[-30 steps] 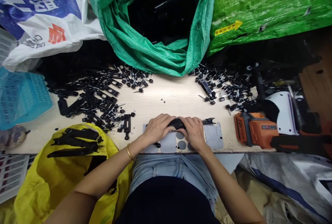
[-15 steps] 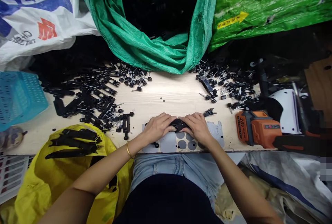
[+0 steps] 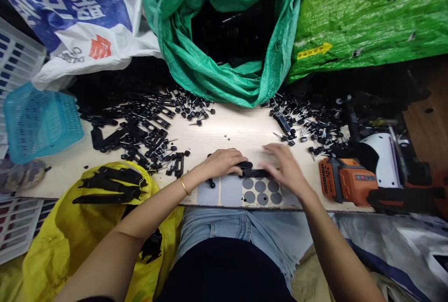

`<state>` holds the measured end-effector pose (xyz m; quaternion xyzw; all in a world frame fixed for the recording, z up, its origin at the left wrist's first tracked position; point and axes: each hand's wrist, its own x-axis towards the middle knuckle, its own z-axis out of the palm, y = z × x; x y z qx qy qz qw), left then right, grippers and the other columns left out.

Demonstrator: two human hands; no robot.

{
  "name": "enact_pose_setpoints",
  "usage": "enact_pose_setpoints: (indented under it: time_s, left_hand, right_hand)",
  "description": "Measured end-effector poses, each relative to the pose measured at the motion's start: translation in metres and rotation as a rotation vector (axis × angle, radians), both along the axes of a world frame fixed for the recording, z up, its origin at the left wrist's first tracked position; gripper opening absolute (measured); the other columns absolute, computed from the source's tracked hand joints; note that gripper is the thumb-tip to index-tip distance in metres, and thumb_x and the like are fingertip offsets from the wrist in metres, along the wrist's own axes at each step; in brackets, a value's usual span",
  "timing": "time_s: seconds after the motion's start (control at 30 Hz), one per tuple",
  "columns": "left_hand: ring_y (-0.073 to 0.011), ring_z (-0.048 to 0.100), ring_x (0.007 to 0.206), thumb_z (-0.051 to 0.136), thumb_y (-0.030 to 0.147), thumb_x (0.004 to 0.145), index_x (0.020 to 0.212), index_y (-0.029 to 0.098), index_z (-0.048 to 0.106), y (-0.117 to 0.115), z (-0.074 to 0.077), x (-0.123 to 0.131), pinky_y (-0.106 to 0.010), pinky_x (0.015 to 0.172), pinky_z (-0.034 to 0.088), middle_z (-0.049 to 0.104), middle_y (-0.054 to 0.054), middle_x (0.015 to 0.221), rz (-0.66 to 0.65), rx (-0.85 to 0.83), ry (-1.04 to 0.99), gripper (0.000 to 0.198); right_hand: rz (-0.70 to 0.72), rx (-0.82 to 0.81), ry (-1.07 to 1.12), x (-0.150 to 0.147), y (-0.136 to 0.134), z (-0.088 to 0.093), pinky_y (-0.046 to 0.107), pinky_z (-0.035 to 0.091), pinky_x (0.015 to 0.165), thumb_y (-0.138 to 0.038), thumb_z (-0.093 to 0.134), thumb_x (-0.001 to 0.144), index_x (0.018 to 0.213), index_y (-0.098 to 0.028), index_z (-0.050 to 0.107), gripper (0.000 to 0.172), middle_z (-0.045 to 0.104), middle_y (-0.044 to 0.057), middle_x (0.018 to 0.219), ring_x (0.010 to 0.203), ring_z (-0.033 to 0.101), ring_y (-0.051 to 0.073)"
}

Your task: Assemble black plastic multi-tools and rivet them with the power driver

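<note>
My left hand [image 3: 226,162] is closed on a long black plastic bracket [image 3: 258,173] near the front edge of the workbench, its fingers at the left end, where a rounded black piece lies. My right hand [image 3: 285,169] is spread at the bracket's right end, slightly blurred, with thumb and fingers apart and nothing seen in it. Whether its thumb still touches the bracket I cannot tell. Under both lies a sheet with grey round stickers [image 3: 260,185]. By my left wrist is a small black knob [image 3: 212,183].
Black bracket parts [image 3: 140,138] are heaped to the left, black-headed bolts [image 3: 315,124] to the right. An orange battery tool [image 3: 350,180] lies at the right. A green sack [image 3: 224,87] stands behind, a yellow bag [image 3: 66,227] hangs front left, and a blue basket [image 3: 44,124] sits far left.
My right hand has opened and drawn off the bracket toward the right. My left hand keeps its grip. The whole view has shifted slightly.
</note>
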<state>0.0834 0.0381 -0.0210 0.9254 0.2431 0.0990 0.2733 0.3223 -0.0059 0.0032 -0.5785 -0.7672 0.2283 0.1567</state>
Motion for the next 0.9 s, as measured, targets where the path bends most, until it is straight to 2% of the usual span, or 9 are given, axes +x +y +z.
enact_pose_setpoints:
  time_s: [0.1, 0.2, 0.27, 0.4, 0.47, 0.57, 0.67, 0.73, 0.9]
  left_hand:
    - [-0.0211, 0.062, 0.093, 0.057, 0.044, 0.085, 0.115, 0.016, 0.059, 0.006, 0.006, 0.009, -0.03, 0.076, 0.049, 0.066, -0.009, 0.101, -0.048, -0.025, -0.003, 0.041]
    - [-0.0218, 0.06, 0.099, 0.06, 0.041, 0.083, 0.118, 0.016, 0.057, 0.008, 0.016, 0.008, -0.033, 0.084, 0.049, 0.064, -0.01, 0.108, -0.017, -0.022, -0.106, 0.042]
    - [-0.0196, 0.06, 0.098, 0.056, 0.031, 0.088, 0.114, 0.017, 0.059, 0.013, 0.02, -0.004, -0.033, 0.086, 0.049, 0.064, -0.009, 0.107, 0.173, -0.003, -0.209, 0.03]
    - [-0.0231, 0.057, 0.098, 0.052, 0.01, 0.084, 0.104, 0.017, 0.063, 0.033, 0.013, -0.046, -0.038, 0.087, 0.047, 0.061, -0.009, 0.102, 0.804, 0.125, -0.15, 0.024]
    - [-0.0256, 0.057, 0.096, 0.054, 0.005, 0.078, 0.099, 0.017, 0.064, 0.044, 0.004, -0.064, -0.038, 0.085, 0.046, 0.059, -0.01, 0.099, 0.929, 0.146, -0.021, 0.026]
    - [-0.0238, 0.058, 0.087, 0.053, 0.006, 0.077, 0.091, 0.017, 0.065, 0.052, -0.007, -0.075, -0.035, 0.079, 0.047, 0.059, -0.009, 0.093, 0.93, 0.124, 0.035, 0.021]
    - [-0.0185, 0.057, 0.075, 0.054, 0.012, 0.078, 0.09, 0.016, 0.065, 0.047, -0.006, -0.075, -0.032, 0.076, 0.046, 0.06, -0.006, 0.089, 0.923, 0.106, -0.097, 0.016]
    - [-0.0153, 0.056, 0.07, 0.057, 0.017, 0.078, 0.089, 0.017, 0.065, 0.037, 0.0, -0.073, -0.03, 0.075, 0.046, 0.062, -0.004, 0.085, 0.952, 0.063, -0.239, 0.013]
    - [-0.0134, 0.06, 0.074, 0.064, 0.029, 0.074, 0.089, 0.017, 0.065, 0.005, 0.012, -0.066, -0.026, 0.071, 0.048, 0.065, -0.002, 0.082, 1.085, -0.27, -0.632, 0.019]
  right_hand:
    - [-0.315, 0.071, -0.235, 0.017, 0.026, -0.004, 0.047, 0.042, 0.089, -0.031, 0.045, 0.088, 0.124, -0.012, 0.052, 0.041, 0.053, 0.019, 0.115, 0.109, 0.049, 0.034]
    - [-0.377, 0.025, -0.344, 0.023, 0.056, -0.012, 0.045, 0.044, 0.08, -0.024, 0.043, 0.086, 0.128, -0.012, 0.047, 0.044, 0.054, 0.02, 0.113, 0.104, 0.052, 0.034]
    - [-0.388, 0.039, -0.319, 0.025, 0.071, -0.015, 0.042, 0.045, 0.078, -0.023, 0.043, 0.085, 0.125, -0.014, 0.049, 0.042, 0.056, 0.018, 0.112, 0.101, 0.054, 0.032]
    - [-0.496, 0.099, -0.253, 0.03, 0.079, -0.014, 0.04, 0.043, 0.081, -0.023, 0.048, 0.08, 0.107, -0.014, 0.058, 0.03, 0.062, 0.015, 0.103, 0.096, 0.055, 0.029]
    - [-0.526, 0.148, -0.263, 0.034, 0.074, -0.012, 0.041, 0.042, 0.083, -0.023, 0.048, 0.08, 0.1, -0.014, 0.059, 0.025, 0.063, 0.015, 0.1, 0.097, 0.054, 0.029]
    - [-0.529, 0.204, -0.247, 0.042, 0.063, -0.013, 0.043, 0.042, 0.085, -0.022, 0.048, 0.079, 0.094, -0.015, 0.06, 0.02, 0.063, 0.015, 0.098, 0.097, 0.054, 0.029]
    - [-0.638, 0.245, -0.047, 0.056, 0.058, -0.017, 0.044, 0.044, 0.085, -0.021, 0.052, 0.076, 0.085, -0.016, 0.059, 0.013, 0.064, 0.011, 0.089, 0.087, 0.057, 0.025]
    - [-0.753, 0.223, 0.241, 0.068, 0.058, -0.019, 0.041, 0.05, 0.075, -0.024, 0.055, 0.073, 0.081, -0.017, 0.058, 0.011, 0.063, 0.006, 0.078, 0.071, 0.059, 0.02]
    - [-0.816, 0.051, 0.857, 0.08, 0.064, -0.018, 0.028, 0.052, 0.049, -0.031, 0.068, 0.064, 0.074, -0.017, 0.057, 0.021, 0.056, -0.002, 0.061, 0.051, 0.055, 0.012]
